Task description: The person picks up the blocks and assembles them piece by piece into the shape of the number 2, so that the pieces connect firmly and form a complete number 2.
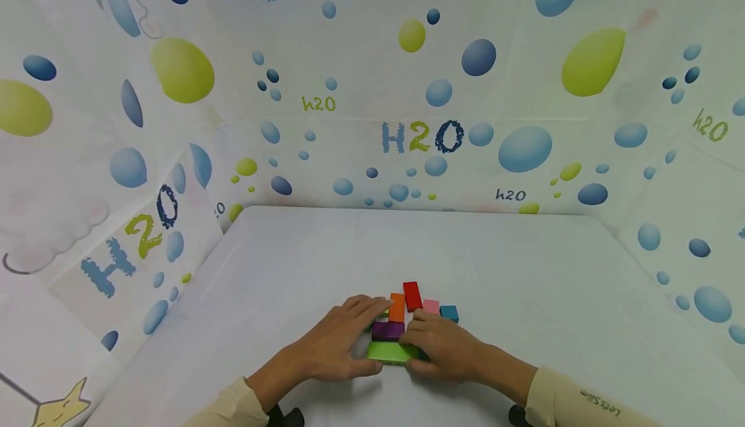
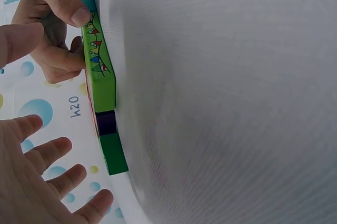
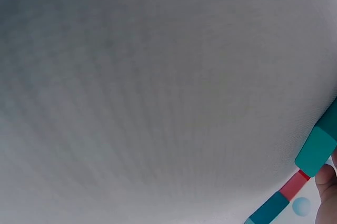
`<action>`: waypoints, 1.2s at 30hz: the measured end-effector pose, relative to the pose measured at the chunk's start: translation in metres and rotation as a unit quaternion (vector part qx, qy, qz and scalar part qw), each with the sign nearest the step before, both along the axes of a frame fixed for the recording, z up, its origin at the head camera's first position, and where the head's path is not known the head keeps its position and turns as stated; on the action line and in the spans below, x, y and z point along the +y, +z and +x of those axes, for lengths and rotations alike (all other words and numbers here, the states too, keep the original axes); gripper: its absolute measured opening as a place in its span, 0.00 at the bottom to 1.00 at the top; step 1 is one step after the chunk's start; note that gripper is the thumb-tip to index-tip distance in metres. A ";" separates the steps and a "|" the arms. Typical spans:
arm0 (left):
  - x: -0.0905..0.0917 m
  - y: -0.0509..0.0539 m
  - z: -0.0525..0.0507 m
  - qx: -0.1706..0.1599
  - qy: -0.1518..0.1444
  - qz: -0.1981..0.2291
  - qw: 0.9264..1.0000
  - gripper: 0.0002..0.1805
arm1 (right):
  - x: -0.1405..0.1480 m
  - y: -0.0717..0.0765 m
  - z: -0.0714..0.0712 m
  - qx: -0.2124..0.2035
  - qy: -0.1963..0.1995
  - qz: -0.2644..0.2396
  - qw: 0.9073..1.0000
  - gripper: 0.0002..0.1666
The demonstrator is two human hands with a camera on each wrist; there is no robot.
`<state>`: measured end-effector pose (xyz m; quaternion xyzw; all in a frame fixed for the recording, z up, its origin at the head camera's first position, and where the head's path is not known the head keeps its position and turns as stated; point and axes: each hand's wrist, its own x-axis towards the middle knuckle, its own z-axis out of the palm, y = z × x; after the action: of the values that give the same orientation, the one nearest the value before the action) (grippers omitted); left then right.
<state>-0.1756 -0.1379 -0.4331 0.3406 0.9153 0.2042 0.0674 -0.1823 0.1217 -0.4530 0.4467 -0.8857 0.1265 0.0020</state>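
Note:
A light green block (image 1: 391, 352) lies nearest the person, its printed pennants visible in the left wrist view. Behind it is a purple block (image 1: 388, 331), with an orange block (image 1: 396, 308) and a red block (image 1: 412, 296) farther back. My right hand (image 1: 439, 349) is at the light green block's right end, thumb on its front face and fingers curled over its top. A teal block (image 3: 316, 150) sits partly under that hand. My left hand (image 1: 340, 339) hovers beside the group's left side, fingers spread in the left wrist view (image 2: 37, 176), near a dark green block (image 2: 113, 153).
A pink block (image 1: 431, 306) and a blue block (image 1: 449, 313) lie at the group's back right. All the blocks rest on a white table (image 1: 279, 252). A curtain (image 1: 361, 90) printed with bubbles stands behind and at the sides.

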 end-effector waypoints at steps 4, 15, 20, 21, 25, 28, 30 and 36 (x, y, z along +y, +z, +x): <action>0.001 -0.001 0.000 0.000 0.001 -0.008 1.000 0.50 | 0.000 0.001 0.001 0.000 0.002 -0.006 1.000 0.16; 0.000 -0.001 -0.004 0.016 -0.002 -0.015 1.000 0.49 | -0.002 0.001 -0.005 0.013 0.017 -0.045 0.999 0.11; 0.002 0.001 -0.008 0.027 -0.004 -0.013 1.000 0.49 | -0.004 0.003 -0.007 0.028 0.015 -0.048 0.998 0.11; 0.002 0.001 -0.009 0.029 -0.004 -0.014 0.999 0.49 | -0.004 0.003 -0.007 0.030 0.012 -0.044 0.998 0.11; 0.005 0.002 -0.012 0.030 0.000 -0.017 0.999 0.50 | -0.006 0.005 -0.008 0.034 -0.001 -0.026 0.999 0.12; 0.007 0.002 -0.015 0.027 0.004 -0.015 1.000 0.49 | -0.007 0.006 -0.010 0.044 -0.013 -0.010 0.999 0.11; 0.008 0.002 -0.016 0.028 0.004 -0.013 1.000 0.49 | -0.008 0.007 -0.012 0.054 -0.018 -0.001 0.998 0.11; 0.009 0.001 -0.022 0.028 0.007 -0.012 1.000 0.49 | -0.011 0.011 -0.016 0.077 -0.016 0.007 0.997 0.10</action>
<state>-0.1972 -0.1291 -0.4320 0.3389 0.9216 0.1840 0.0449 -0.1982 0.1109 -0.4420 0.4405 -0.8910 0.0856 0.0690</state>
